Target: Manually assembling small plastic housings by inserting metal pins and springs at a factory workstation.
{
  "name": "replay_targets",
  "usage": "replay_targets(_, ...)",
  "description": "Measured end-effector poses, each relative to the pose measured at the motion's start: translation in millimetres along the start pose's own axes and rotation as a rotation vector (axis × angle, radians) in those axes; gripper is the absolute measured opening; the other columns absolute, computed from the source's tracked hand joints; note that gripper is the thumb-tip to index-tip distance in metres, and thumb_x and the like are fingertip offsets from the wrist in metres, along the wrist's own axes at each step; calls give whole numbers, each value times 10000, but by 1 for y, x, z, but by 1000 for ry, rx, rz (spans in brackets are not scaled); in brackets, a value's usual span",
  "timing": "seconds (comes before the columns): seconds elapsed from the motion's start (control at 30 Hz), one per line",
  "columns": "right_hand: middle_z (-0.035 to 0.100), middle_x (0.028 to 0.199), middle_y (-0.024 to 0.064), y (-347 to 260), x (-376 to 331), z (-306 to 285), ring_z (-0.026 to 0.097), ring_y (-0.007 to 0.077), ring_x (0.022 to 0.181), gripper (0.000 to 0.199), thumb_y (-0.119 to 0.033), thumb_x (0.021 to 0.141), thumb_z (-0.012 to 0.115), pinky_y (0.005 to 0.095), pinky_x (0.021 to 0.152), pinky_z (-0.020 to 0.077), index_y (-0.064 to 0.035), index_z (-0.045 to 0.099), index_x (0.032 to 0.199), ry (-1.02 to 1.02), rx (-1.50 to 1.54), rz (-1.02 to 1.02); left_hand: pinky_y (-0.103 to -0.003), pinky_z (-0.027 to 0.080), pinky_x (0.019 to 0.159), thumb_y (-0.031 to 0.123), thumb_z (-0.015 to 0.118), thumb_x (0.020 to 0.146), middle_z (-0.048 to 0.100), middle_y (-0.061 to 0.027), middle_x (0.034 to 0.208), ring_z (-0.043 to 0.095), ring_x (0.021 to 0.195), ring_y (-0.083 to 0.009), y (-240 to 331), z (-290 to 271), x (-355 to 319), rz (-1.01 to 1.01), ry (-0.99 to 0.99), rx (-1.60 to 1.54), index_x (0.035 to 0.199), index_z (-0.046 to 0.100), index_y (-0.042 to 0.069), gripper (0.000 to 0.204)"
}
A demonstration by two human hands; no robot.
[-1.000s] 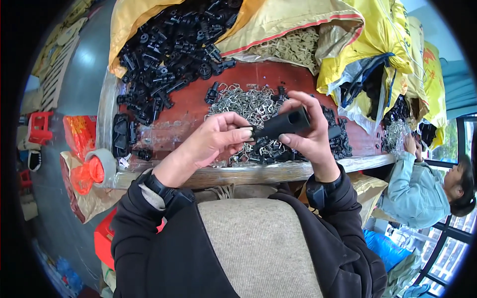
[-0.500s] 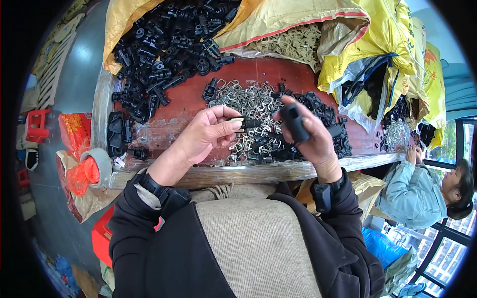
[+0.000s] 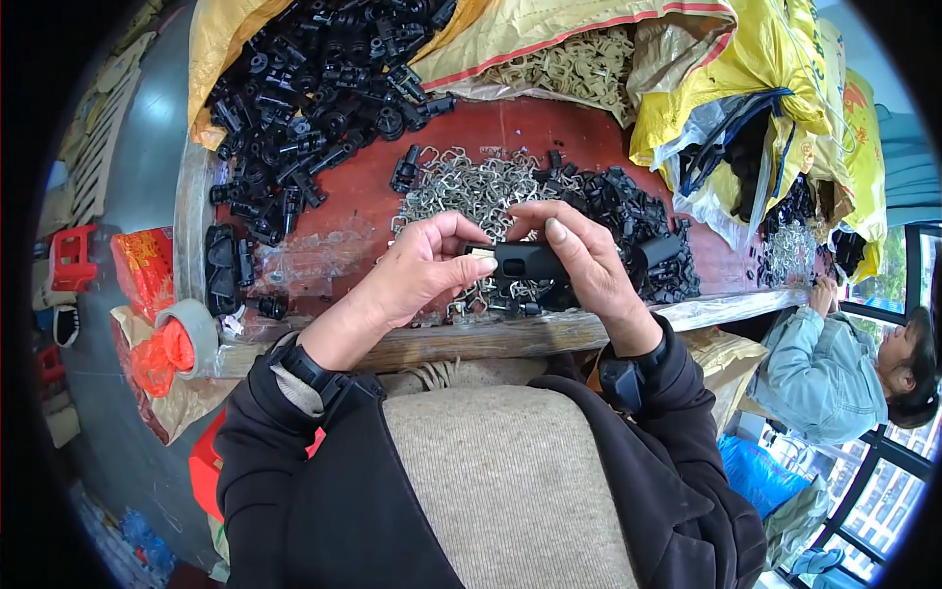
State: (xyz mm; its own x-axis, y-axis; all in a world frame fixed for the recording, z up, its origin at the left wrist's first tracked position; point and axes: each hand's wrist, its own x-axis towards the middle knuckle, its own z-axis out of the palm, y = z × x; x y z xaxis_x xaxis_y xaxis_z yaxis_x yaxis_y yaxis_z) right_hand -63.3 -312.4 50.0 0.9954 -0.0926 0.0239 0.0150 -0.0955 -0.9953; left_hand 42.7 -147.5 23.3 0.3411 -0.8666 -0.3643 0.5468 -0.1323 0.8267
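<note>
Between the fingertips of my left hand [image 3: 422,273] is a small black part with a cream-coloured clip [image 3: 483,252] on it. My right hand [image 3: 597,267] grips a black plastic sleeve [image 3: 527,261] with a small rectangular slot in its side. Sleeve and part meet end to end, lying level above the table's near edge; how far one sits inside the other is hidden. Behind and under my hands spreads a pile of bent metal clips [image 3: 471,191]. To its right lies a heap of small black plastic pieces [image 3: 623,211].
Black fittings [image 3: 324,108] pile up at the far left of the red table [image 3: 471,128]. An open sack of beige clips [image 3: 574,74] and yellow sacks [image 3: 760,59] line the back. A tape roll [image 3: 199,334] sits at the left edge. Another person [image 3: 834,368] works at right.
My right hand has moved left and turned the sleeve from upright to level, bringing its end against the part in my left hand. The left hand has hardly moved.
</note>
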Motion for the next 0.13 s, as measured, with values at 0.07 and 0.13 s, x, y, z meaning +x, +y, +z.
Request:
replay_targets(0.07, 546, 893, 73, 3, 0, 2, 485, 132, 822, 322, -235, 879, 344, 229, 730, 365, -13, 497, 1055, 18, 6, 2, -145, 308, 375, 115, 617, 731, 510, 10, 621, 408, 452, -20, -1, -2, 2, 4, 3, 13, 910, 506, 38, 225)
replay_targets(0.13, 548, 888, 68, 7, 0, 4, 488, 134, 811, 321, -234, 880, 345, 227, 724, 366, -15, 490, 1064, 54, 16, 7, -174, 413, 494, 119, 621, 725, 542, -20, 734, 502, 591, -60, -1, -4, 4, -51, 13, -43, 958, 480, 28, 288)
